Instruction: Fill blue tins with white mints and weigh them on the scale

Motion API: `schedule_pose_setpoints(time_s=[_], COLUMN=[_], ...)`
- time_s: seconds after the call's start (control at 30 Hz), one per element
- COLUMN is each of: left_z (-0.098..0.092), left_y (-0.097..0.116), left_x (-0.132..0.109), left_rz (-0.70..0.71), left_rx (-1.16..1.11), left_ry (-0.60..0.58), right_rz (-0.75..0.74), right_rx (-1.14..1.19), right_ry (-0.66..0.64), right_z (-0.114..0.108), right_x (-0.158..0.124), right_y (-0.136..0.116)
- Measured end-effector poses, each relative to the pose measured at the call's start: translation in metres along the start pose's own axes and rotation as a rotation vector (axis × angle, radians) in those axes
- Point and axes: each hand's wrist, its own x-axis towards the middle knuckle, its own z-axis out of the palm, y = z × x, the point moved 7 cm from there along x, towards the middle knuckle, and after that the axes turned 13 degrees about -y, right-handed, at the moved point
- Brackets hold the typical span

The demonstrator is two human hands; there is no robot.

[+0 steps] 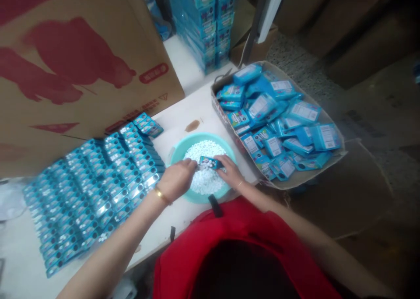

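Note:
My right hand (230,171) grips a small blue candy box (209,162) by its right end, above a turquoise basin (177,146). White candy pieces (206,181) fill much of the basin, and a few of them lie against the front of the box. Just left of the box, my left hand (179,176) is closed, its fingertips pinched; whatever is between them is too small and blurred to name. To the left, rows of similar blue boxes (111,176) stand packed side by side, with dark round marks and white spots on their tops.
An open carton (229,135) heaped with wrapped blue packs (262,106) stands right of the basin. A large brown carton (98,40) rises behind the rows. Stacked blue packs (206,32) stand at the back of the white table (190,102). A brown stain (192,125) marks the tabletop.

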Motion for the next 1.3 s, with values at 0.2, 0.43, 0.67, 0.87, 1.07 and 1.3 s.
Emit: schedule_pose_setpoints(time_s=[0.2,0.43,0.67,0.87,1.07,1.3], left_z=[-0.024,0.025,0.121,0.161,0.162,0.109], left_y=[0.032,-0.053,-0.061,-0.021,-0.015,-0.042], left_x=[-0.011,0.041,0.121,0.11,0.094,0.039], left_rz=[-0.058,-0.227,-0.128,0.062,0.15,0.192], left_rx=[0.201,-0.059,-0.193,-0.362,-0.573,-0.677], left_ry=[0.002,0.21,0.08,0.016,0.005,0.112], right_rz=[0.007,0.125,0.234,0.293,0.284,0.22], right_rx=[0.006,0.082,0.107,0.176,0.214,0.152], right_ry=[0.02,0.074,0.181,0.234,0.227,0.158], right_z=[0.003,-0.017,-0.03,-0.03,-0.032,-0.03], right_x=[-0.003,-0.007,-0.003,0.001,0.001,-0.003], right_y=[0.003,0.019,0.033,0.039,0.044,0.032])
